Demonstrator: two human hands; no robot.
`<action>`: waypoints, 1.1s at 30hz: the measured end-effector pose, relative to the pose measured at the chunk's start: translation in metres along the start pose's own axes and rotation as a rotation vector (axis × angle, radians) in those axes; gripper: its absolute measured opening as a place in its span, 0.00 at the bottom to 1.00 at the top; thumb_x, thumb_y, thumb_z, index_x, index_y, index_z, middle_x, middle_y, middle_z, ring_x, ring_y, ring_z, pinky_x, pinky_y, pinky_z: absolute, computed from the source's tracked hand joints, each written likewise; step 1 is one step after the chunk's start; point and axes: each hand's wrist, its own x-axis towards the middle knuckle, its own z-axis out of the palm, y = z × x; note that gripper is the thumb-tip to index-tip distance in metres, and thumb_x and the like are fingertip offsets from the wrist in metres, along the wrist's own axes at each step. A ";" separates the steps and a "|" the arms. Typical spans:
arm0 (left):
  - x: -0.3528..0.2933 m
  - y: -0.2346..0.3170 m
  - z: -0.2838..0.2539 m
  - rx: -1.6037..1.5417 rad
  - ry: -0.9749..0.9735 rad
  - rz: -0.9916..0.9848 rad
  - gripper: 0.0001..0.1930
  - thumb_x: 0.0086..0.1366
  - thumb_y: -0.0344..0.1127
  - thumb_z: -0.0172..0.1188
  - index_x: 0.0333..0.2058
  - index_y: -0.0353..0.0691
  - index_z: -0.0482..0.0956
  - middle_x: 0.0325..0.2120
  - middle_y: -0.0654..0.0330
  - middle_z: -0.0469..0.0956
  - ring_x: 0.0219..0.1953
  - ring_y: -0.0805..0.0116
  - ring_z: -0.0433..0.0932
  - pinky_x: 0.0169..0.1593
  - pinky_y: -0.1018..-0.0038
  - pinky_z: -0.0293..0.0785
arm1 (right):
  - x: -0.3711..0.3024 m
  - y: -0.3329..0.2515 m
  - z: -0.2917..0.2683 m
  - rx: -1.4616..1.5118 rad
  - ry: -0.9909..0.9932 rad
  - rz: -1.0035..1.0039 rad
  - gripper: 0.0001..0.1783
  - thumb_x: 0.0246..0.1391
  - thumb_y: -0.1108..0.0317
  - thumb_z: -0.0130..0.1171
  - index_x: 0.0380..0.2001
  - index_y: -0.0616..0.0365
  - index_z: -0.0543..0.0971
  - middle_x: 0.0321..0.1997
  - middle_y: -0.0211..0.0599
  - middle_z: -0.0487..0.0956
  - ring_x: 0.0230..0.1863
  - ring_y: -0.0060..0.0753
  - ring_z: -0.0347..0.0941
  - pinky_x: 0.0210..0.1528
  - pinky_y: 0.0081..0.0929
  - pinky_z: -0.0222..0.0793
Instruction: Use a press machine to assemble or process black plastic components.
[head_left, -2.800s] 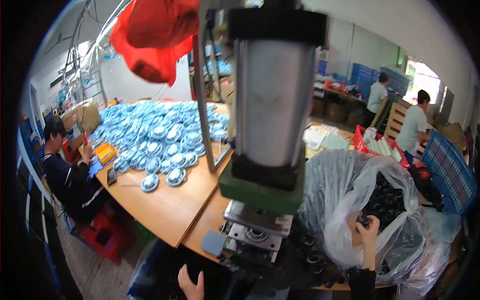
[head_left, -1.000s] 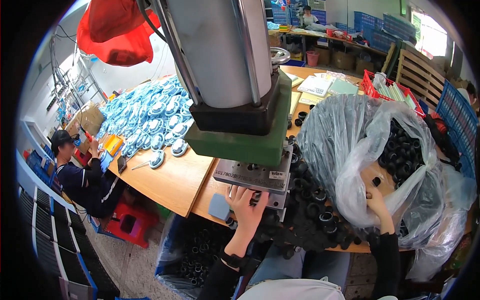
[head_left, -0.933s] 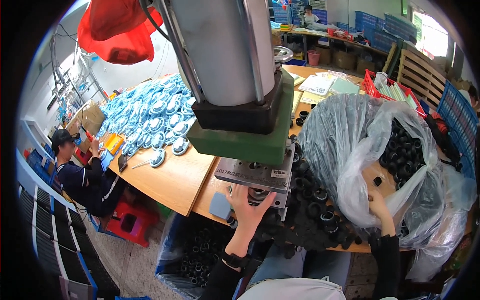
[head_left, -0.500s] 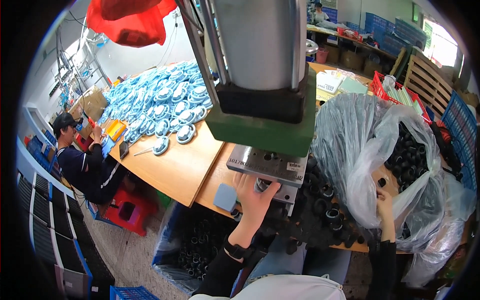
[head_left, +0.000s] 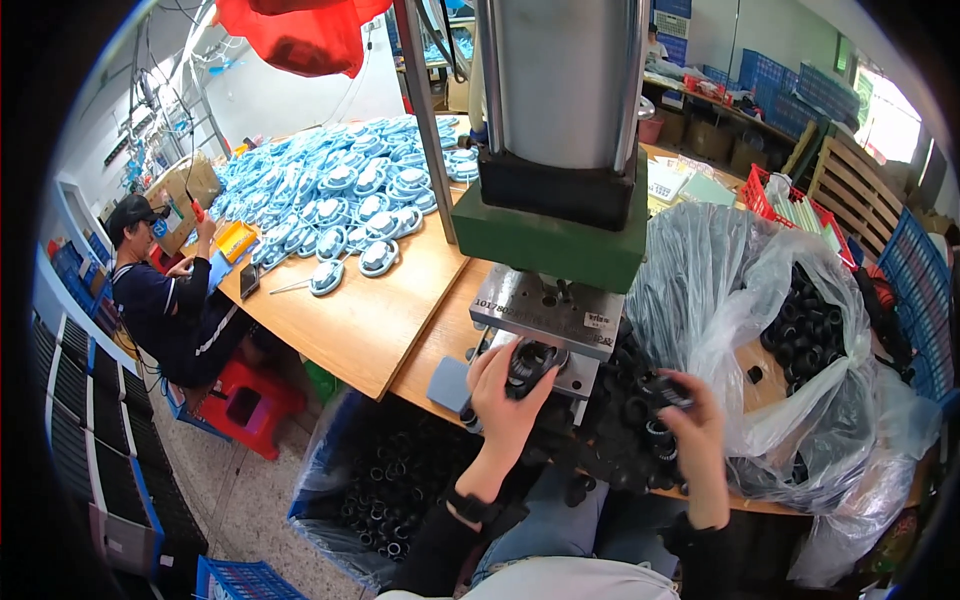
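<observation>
My left hand (head_left: 503, 408) is closed around a black ring-shaped part (head_left: 528, 368). It holds the ring at the front of the press, just below the steel upper plate (head_left: 535, 304) and beside the lower metal block (head_left: 577, 376). To the right, my right hand (head_left: 700, 432) grips a black cylindrical piece (head_left: 667, 393) between thumb and fingers, slightly blurred. Under and beside that hand lie loose black rings (head_left: 657, 436), some with pale marks on their rims. The press's green block (head_left: 555, 238) hangs above both hands.
A clear plastic bag (head_left: 695, 290) of black parts spreads on the right, next to a blue crate (head_left: 915, 290). Light-blue coiled items (head_left: 340, 185) are heaped at the back left. A bin of black rings (head_left: 390, 500) stands below. A co-worker (head_left: 165, 290) sits far left.
My right hand has come left out of the plastic bag and now carries a black piece. My left hand has drawn a black ring out from under the upper plate. The view has shifted slightly.
</observation>
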 end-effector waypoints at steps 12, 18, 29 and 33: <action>-0.162 -0.111 -0.175 0.556 -0.245 -0.526 0.40 0.49 0.44 0.72 0.58 0.32 0.65 0.54 0.45 0.69 0.58 0.47 0.64 0.61 0.58 0.59 | 0.050 0.038 0.113 -0.482 -0.030 -0.091 0.21 0.42 0.69 0.71 0.41 0.59 0.76 0.39 0.42 0.75 0.40 0.42 0.73 0.41 0.32 0.70; -0.115 -0.118 -0.150 0.431 -0.224 -0.342 0.31 0.55 0.35 0.67 0.56 0.32 0.68 0.54 0.48 0.70 0.59 0.48 0.64 0.61 0.59 0.59 | 0.055 0.057 0.123 -0.589 0.080 -0.303 0.20 0.39 0.67 0.72 0.38 0.59 0.78 0.39 0.43 0.76 0.38 0.48 0.73 0.42 0.38 0.69; -0.020 -0.139 -0.052 0.426 -0.529 0.175 0.17 0.64 0.35 0.53 0.52 0.43 0.75 0.55 0.61 0.72 0.62 0.55 0.64 0.63 0.57 0.50 | 0.029 0.039 0.122 -0.627 0.063 -0.235 0.35 0.35 0.61 0.75 0.48 0.59 0.73 0.52 0.46 0.73 0.53 0.51 0.66 0.54 0.40 0.63; -0.019 -0.139 -0.058 0.456 -0.630 0.093 0.18 0.64 0.34 0.50 0.52 0.38 0.75 0.56 0.59 0.71 0.62 0.53 0.64 0.63 0.57 0.50 | -0.007 0.008 0.069 -0.757 0.188 -0.410 0.35 0.37 0.65 0.75 0.50 0.60 0.72 0.58 0.47 0.70 0.56 0.48 0.66 0.56 0.37 0.63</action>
